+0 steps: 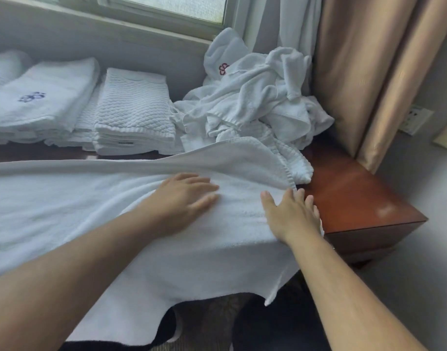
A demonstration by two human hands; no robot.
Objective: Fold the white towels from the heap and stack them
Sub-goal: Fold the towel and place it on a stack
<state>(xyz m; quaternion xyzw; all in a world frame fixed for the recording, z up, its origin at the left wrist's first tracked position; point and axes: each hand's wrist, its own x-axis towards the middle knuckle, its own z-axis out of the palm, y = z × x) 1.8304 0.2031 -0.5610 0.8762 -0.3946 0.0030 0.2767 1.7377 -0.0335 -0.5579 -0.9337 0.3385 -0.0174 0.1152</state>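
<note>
1. Status: I read both hands as open. The left hand (184, 198) lies palm down on the spread towel (78, 206), fingers (204, 188) straight. The right hand (290, 214) lies flat beside it, fingers (299, 196) extended and gripping nothing.
2. Location: the towel covers the bench (356, 196) beneath both palms. Its long axis runs leftward from the fingers and passes out of view. Its short end hem lies at the right fingertips. The near edge hangs off the bench front, below the wrists.
3. Motion blur softens the left fingers, so contact pressure is uncertain.
4. Judgement: the next fold turns on that end hem, and the right hand is nearer to it.
5. The heap (255, 102) lies beyond the fingertips, and the folded stack (133, 115) beyond and left.
</note>
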